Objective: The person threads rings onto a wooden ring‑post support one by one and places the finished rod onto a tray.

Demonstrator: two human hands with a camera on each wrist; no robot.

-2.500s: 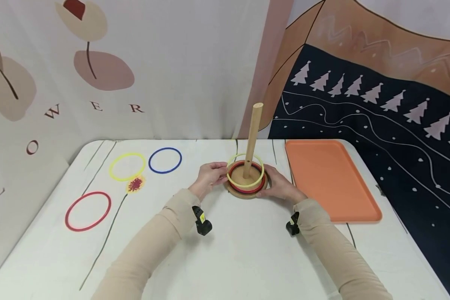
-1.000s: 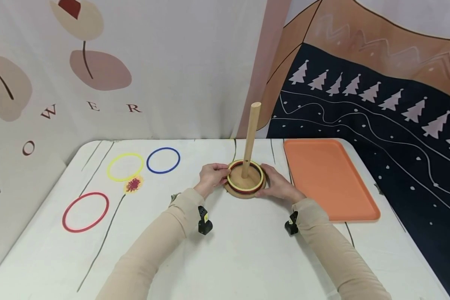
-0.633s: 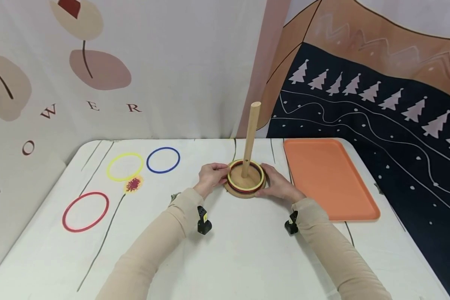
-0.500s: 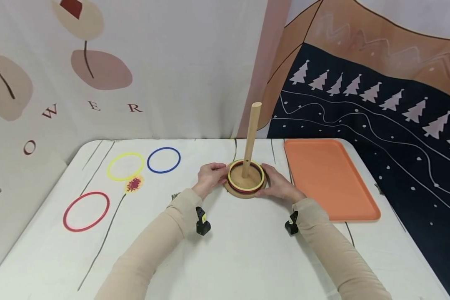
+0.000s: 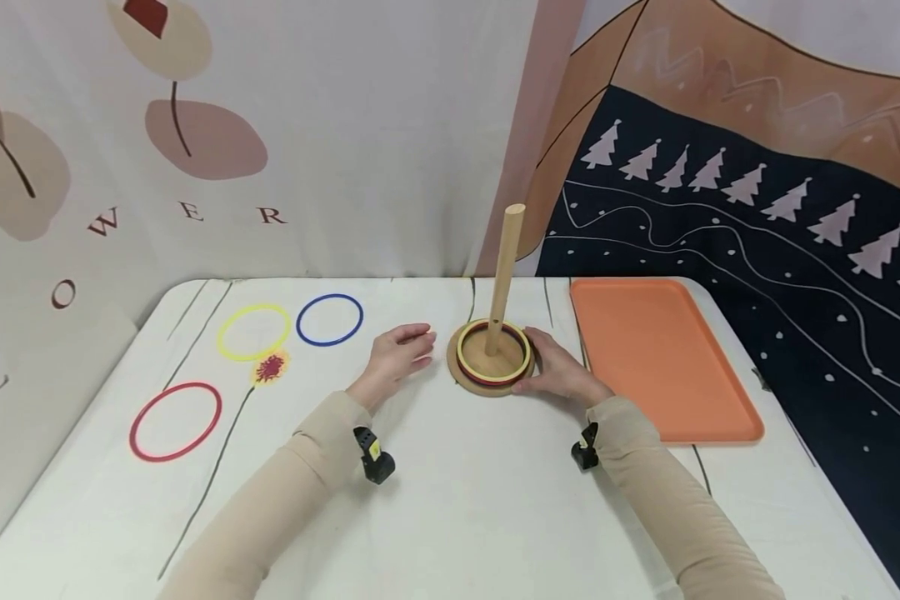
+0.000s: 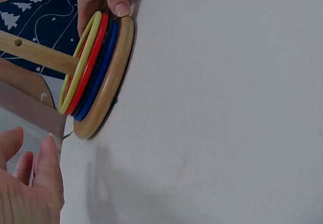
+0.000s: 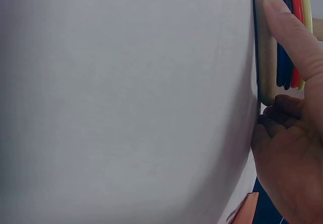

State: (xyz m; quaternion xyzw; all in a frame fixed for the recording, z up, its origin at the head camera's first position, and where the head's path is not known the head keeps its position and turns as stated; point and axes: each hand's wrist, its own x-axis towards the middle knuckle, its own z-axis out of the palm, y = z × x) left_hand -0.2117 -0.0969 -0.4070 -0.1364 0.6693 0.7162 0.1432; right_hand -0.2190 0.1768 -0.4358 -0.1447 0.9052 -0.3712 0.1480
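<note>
In the head view a wooden peg stand (image 5: 506, 267) is upright on the table. Stacked round its peg, over the base, the left wrist view has a yellow ring (image 6: 84, 68) uppermost, then a red ring (image 6: 94, 66), a black ring, and a blue ring (image 6: 105, 62) lowest. My right hand (image 5: 560, 367) grips the right side of the round wooden base (image 6: 115, 77), with its thumb on the near edge. Left of the stand, apart from it, my left hand (image 5: 393, 363) hovers with fingers extended and nothing held.
Three loose rings lie on the left of the white table: a yellow ring (image 5: 253, 307), a blue ring (image 5: 335, 296) and a red ring (image 5: 163, 458). An orange tray (image 5: 667, 358) lies to the right of the stand. Fabric-covered walls rise behind the table.
The yellow ring has come down flat onto the stack. My left hand has let go of it and drawn back to the left; my right hand has stayed on the base.
</note>
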